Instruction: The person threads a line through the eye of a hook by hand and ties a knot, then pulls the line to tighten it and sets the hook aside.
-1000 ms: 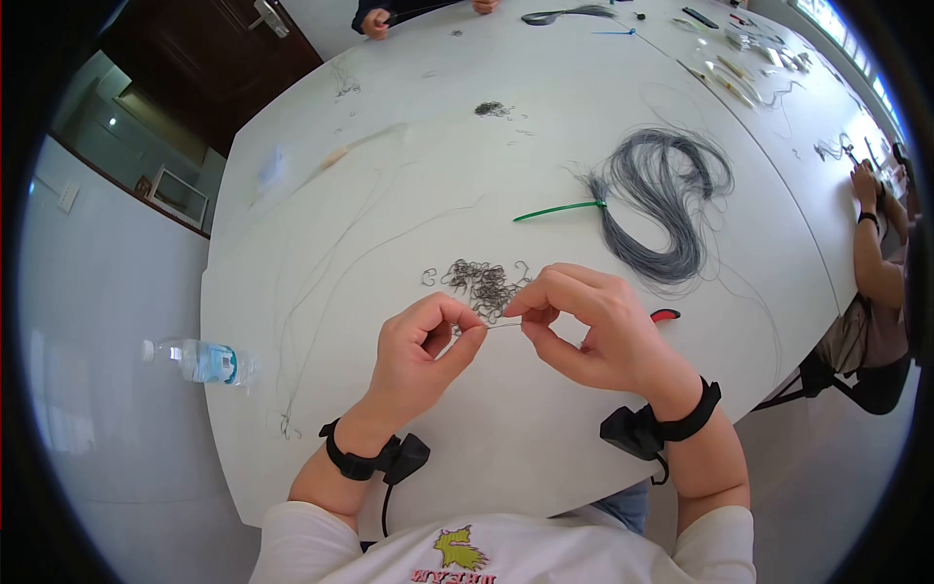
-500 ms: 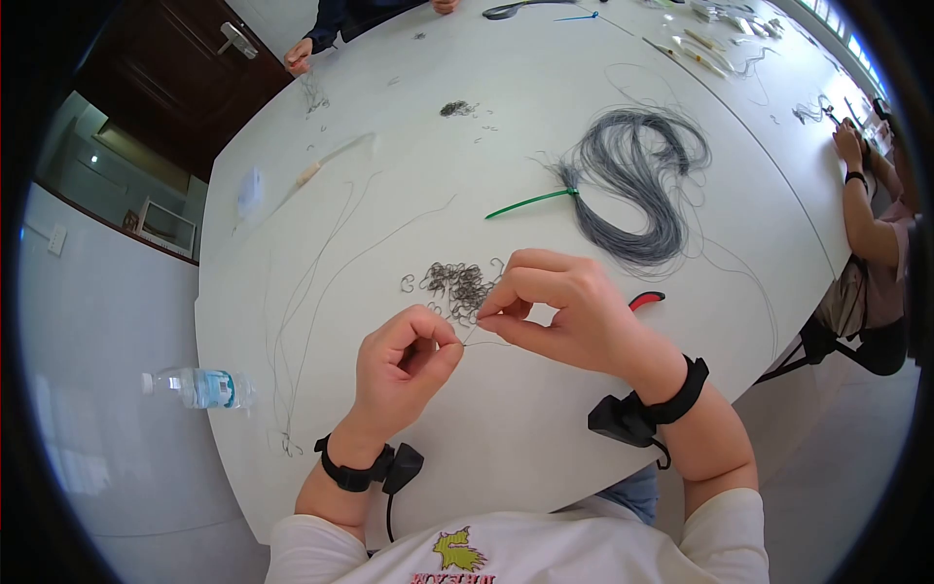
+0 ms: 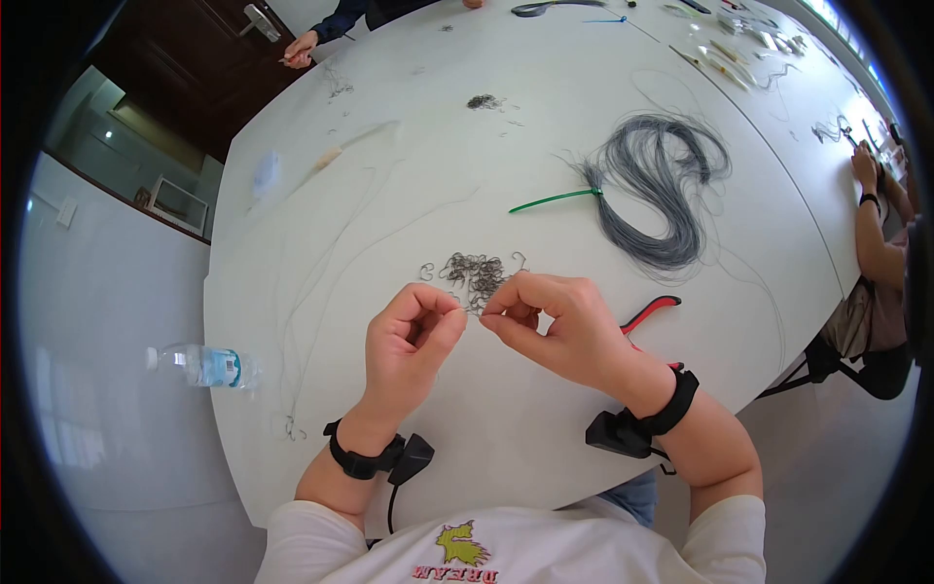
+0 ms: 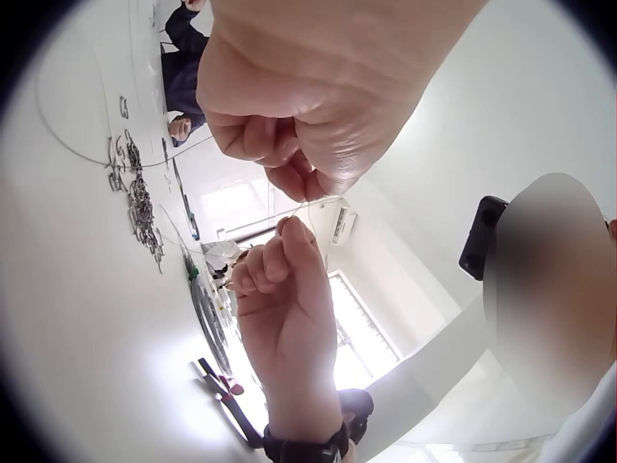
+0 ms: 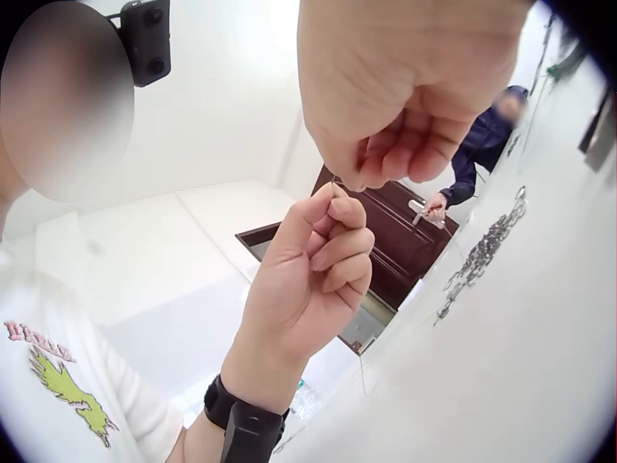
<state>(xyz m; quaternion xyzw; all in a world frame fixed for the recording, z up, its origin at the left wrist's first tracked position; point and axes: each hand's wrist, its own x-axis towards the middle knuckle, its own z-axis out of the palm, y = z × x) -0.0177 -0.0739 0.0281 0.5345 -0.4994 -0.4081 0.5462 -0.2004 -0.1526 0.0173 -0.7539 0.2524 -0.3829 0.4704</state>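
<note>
My left hand [image 3: 409,341] and right hand [image 3: 559,326] face each other in the head view, fingertips close together. Thumb and index finger of each pinch a thin line [image 4: 310,204], which spans the small gap in the left wrist view. At the left fingertips a tiny dark tip [image 5: 334,181] shows in the right wrist view; I cannot tell whether it is a hook. Just beyond the fingers lies a pile of small dark metal hooks [image 3: 474,275]. Pliers [image 3: 650,311] with red-and-black handles lie beside the right hand, partly hidden by it.
A grey bundle of line [image 3: 662,195] with a green cable tie [image 3: 555,200] lies at the right. Loose strands [image 3: 321,263] spread over the left. A water bottle [image 3: 209,366] lies at the left table edge. Other people sit across and at the right.
The fingertips were apart with line stretched between them, then the right hand shifted over the left fingertips; now the tips are close together. More of the pliers shows now.
</note>
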